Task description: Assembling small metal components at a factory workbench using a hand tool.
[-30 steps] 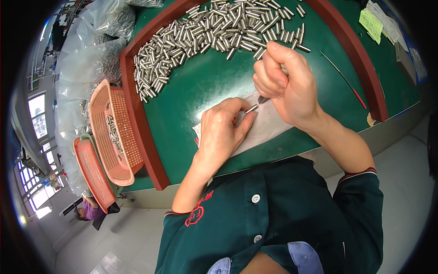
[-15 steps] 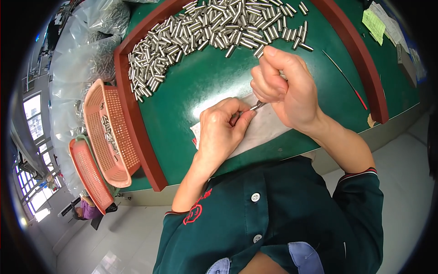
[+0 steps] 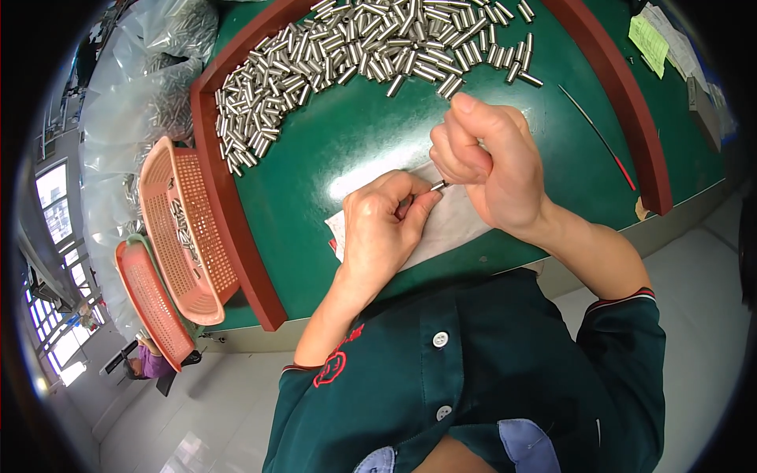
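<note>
My left hand [image 3: 377,219] is closed, thumb and fingertips pinching a small shiny metal cylinder [image 3: 438,186] whose end sticks out toward my right hand. My right hand [image 3: 498,162] is curled into a fist just to the right of and above that end. Its grip hides what it holds, so I cannot make that out. Under both hands lies a whitish cloth [image 3: 464,225] on the green tabletop [image 3: 300,185]. Beyond the hands, a big heap of similar metal cylinders [image 3: 347,55] spreads over the far part of the table.
Dark red rails [image 3: 236,229] border the work area left and right. A thin rod with a red handle [image 3: 623,173] lies at right. Pink plastic baskets [image 3: 213,236], one with some cylinders inside, stand at left beside clear plastic bags [image 3: 126,118]. Papers [image 3: 648,46] lie far right.
My right fist has shifted slightly down and left, closer to the left fingertips. The thin grey metal tip that showed below the fist is now hidden. The left hand keeps its pinch.
</note>
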`<state>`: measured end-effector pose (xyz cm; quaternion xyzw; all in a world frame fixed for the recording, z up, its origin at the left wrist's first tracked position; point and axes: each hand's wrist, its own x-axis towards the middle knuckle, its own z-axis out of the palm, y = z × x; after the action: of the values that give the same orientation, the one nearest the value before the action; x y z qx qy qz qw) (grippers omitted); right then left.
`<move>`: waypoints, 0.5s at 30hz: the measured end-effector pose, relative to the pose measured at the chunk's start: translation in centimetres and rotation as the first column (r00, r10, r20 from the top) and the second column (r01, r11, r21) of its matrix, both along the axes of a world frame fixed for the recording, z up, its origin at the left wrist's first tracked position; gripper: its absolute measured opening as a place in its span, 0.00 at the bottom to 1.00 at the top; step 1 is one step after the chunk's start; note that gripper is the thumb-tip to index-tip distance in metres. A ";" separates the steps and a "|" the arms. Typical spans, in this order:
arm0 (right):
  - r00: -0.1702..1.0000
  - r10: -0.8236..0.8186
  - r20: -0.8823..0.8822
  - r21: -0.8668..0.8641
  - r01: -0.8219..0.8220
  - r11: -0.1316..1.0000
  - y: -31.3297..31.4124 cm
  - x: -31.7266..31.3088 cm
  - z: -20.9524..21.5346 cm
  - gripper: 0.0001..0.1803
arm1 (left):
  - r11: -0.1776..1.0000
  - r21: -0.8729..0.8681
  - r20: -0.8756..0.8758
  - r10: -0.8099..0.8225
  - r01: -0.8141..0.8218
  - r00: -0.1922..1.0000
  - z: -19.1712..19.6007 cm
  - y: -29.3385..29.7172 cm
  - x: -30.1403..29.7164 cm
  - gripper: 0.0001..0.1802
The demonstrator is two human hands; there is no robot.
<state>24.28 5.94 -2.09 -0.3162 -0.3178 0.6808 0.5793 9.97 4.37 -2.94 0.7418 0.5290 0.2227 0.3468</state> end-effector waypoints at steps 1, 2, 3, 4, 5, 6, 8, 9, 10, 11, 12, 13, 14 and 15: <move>1.000 -0.006 0.006 -0.005 0.006 1.000 0.0 0.0 0.0 0.25 | 1.000 -0.003 0.000 0.002 -0.002 1.000 -0.1 0.0 0.0 0.06; 1.000 -0.004 0.006 -0.007 0.004 1.000 0.0 0.0 0.1 0.25 | 1.000 0.000 0.015 0.003 -0.003 1.000 -0.1 -0.1 0.0 0.06; 1.000 -0.006 -0.012 -0.005 0.006 1.000 0.0 0.2 0.1 0.25 | 1.000 0.003 0.029 0.005 -0.005 1.000 -0.2 -0.1 0.0 0.05; 1.000 -0.010 -0.030 -0.002 0.010 1.000 0.1 0.3 0.1 0.25 | 1.000 0.000 0.029 0.005 -0.005 1.000 -0.2 -0.1 0.0 0.05; 1.000 -0.010 -0.029 -0.004 0.010 1.000 0.1 0.3 0.1 0.25 | 1.000 0.001 0.025 0.000 0.000 1.000 -0.2 0.0 0.0 0.05; 0.999 -0.011 -0.034 -0.005 0.010 1.000 0.1 0.4 0.1 0.25 | 1.000 0.003 0.020 -0.005 0.005 1.000 -0.2 0.0 0.1 0.05; 0.999 -0.011 -0.040 -0.007 0.011 1.000 0.1 0.4 0.1 0.24 | 1.000 0.004 0.022 -0.004 0.004 1.000 -0.2 0.0 0.0 0.05; 0.999 -0.013 -0.050 -0.003 0.013 1.000 0.2 0.4 0.2 0.24 | 1.000 0.007 0.024 -0.003 0.003 1.000 -0.2 0.0 0.0 0.05; 0.998 -0.014 -0.059 0.000 0.014 1.000 0.2 0.3 0.2 0.24 | 1.000 0.006 0.024 -0.003 0.003 1.000 -0.2 0.0 0.0 0.05; 0.998 -0.013 -0.059 -0.001 0.013 1.000 0.2 0.3 0.1 0.24 | 1.000 0.007 0.025 0.000 0.000 1.000 -0.2 0.0 0.1 0.05; 0.999 -0.016 -0.044 0.006 0.016 1.000 0.1 0.3 0.0 0.24 | 1.000 0.008 0.026 0.002 -0.003 1.000 -0.2 -0.1 0.1 0.06; 0.999 -0.020 -0.028 0.013 0.020 1.000 0.1 0.3 0.0 0.24 | 1.000 0.007 0.026 0.002 -0.002 1.000 -0.1 -0.1 0.1 0.06; 0.999 -0.020 -0.028 0.012 0.020 1.000 0.0 0.3 0.0 0.24 | 1.000 0.003 0.026 0.003 -0.003 1.000 -0.1 -0.1 0.2 0.06; 0.999 -0.023 -0.038 0.006 0.024 1.000 0.0 0.3 0.0 0.24 | 1.000 0.000 0.026 0.005 -0.005 1.000 -0.1 -0.1 0.2 0.06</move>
<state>24.59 5.95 -2.12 -0.3052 -0.3052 0.6788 0.5941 10.15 4.32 -3.04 0.7376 0.5262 0.2331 0.3533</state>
